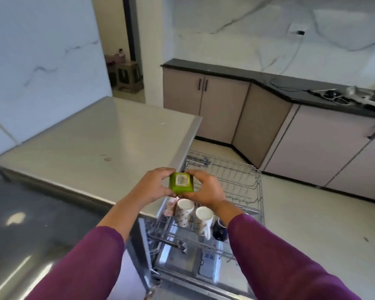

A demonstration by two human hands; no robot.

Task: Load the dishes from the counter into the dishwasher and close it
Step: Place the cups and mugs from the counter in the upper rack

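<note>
My left hand [154, 187] and right hand [206, 189] both grip the green dish [180, 183], label-side up, above the rack [243, 180] holding the mugs [185, 210]; inverted, I judge, for draining.

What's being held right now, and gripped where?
A green container, label facing up, held in both hands: left hand grips its left edge, right hand its right edge, above the dishwasher rack.
</note>
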